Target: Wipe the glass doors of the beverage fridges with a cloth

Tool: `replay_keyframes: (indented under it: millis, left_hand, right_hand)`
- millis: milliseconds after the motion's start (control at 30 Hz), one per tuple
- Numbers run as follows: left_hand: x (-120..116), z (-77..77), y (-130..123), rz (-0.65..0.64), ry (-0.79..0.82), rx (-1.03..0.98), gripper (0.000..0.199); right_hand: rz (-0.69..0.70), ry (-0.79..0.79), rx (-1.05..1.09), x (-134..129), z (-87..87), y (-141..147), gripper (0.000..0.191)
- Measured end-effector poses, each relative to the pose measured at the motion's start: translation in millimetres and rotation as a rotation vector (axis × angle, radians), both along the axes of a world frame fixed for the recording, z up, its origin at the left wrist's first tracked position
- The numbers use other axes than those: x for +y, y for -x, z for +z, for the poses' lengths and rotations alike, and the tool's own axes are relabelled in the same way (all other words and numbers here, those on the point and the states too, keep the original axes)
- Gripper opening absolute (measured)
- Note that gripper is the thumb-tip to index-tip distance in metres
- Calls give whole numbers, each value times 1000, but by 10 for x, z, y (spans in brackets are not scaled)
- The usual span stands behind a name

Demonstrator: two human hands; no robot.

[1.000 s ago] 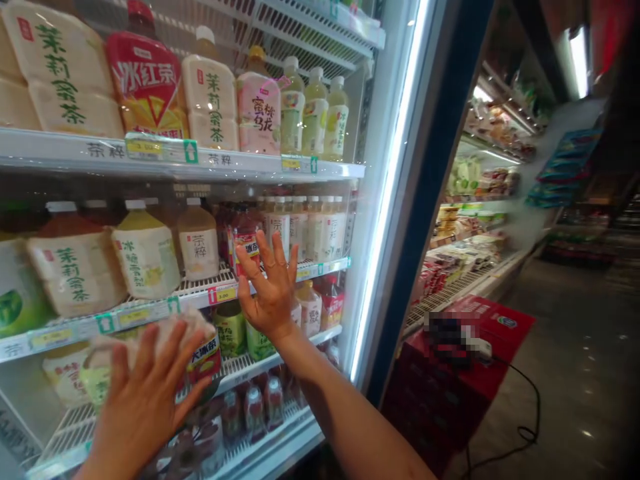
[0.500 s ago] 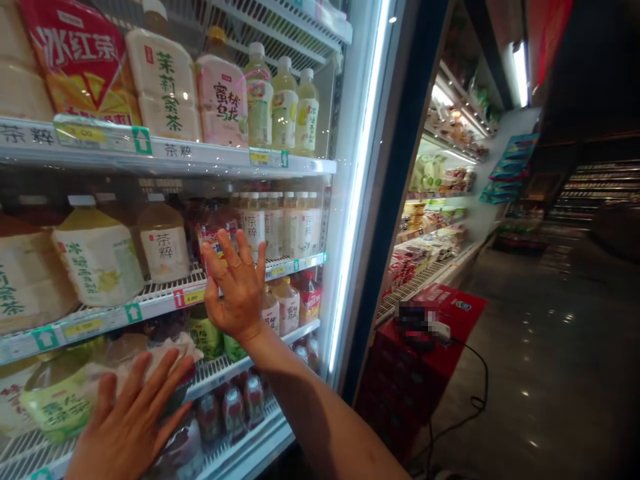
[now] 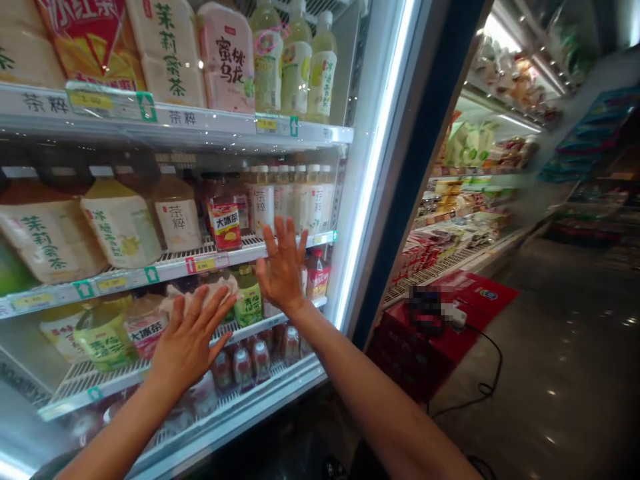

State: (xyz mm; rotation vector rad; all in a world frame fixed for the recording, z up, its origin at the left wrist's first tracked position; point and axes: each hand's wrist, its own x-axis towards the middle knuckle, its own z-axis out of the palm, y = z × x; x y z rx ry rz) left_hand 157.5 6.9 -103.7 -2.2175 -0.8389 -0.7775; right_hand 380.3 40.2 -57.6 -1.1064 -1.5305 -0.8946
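Observation:
My left hand (image 3: pixel 187 337) is raised in front of the lower shelves of a lit drinks fridge, palm forward and fingers spread. A pale, crumpled cloth (image 3: pixel 220 291) shows behind its fingertips; how it is held is hidden. To its right, my right hand (image 3: pixel 284 267) is up with fingers apart, nothing visible in it. Specks of light suggest a glass door before the bottles, and both palms seem to rest on it. Behind my hands stand a red-labelled tea bottle (image 3: pixel 225 223) and a green-labelled bottle (image 3: pixel 249 298).
Large tea bottles (image 3: pixel 170 60) fill the upper shelf, with price tags (image 3: pixel 203 265) along the shelf edges. A bright light strip (image 3: pixel 367 160) runs down the fridge's right side. Beyond stand a red box (image 3: pixel 470 293) with a black cable (image 3: pixel 493 387) and an open chilled display (image 3: pixel 470 193).
My view has shifted slightly down. Both hands have moved to the right across the fridge front, the left one also upward, and the pale cloth has moved along with my left hand.

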Motion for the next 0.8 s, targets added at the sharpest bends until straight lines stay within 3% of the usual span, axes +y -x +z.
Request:
replay_keyframes:
  millis: [133,200,233,333,400,433,467,567,633,700,800]
  left_hand:
    - [55,662,-211,43,-4,-69,82]
    - [101,762,-318,55,-11,-101,84]
    - [116,671,-349,56,-6,-95,85]
    - [107,66,-348,14,25,29,87]
    - [69,-204,-323,-26,46,128,84]
    - [52,-198,-328,-35,53,149,82]
    - [43,-94,-350,-37,61,155,80]
    - [70,515,-492,-8,47,39,77]
    - [103,751,-567,14,61,-23,74]
    - [110,615,-560,6,63,-24,75]
    - [71,47,-404,-42,70,76,75]
  right_hand:
    - [-34,-59,67,133,-138,-313,73]
    - [-37,-70,46,185,-168,-351,72]
    - [-33,-67,48,200,-178,-355,72]
    - [-14,-34,69,208,-196,-352,69]
    - [-14,-2,76,198,-199,-355,67]
    - [-12,8,78,191,-198,-357,67]
    - [-9,12,82,185,-195,-359,66]
    - [-15,14,98,173,-185,-355,65]
    - [-29,13,99,175,-180,-348,64]
    - [-36,6,93,181,-176,-342,64]
    - [-44,-6,91,179,-171,-340,64]
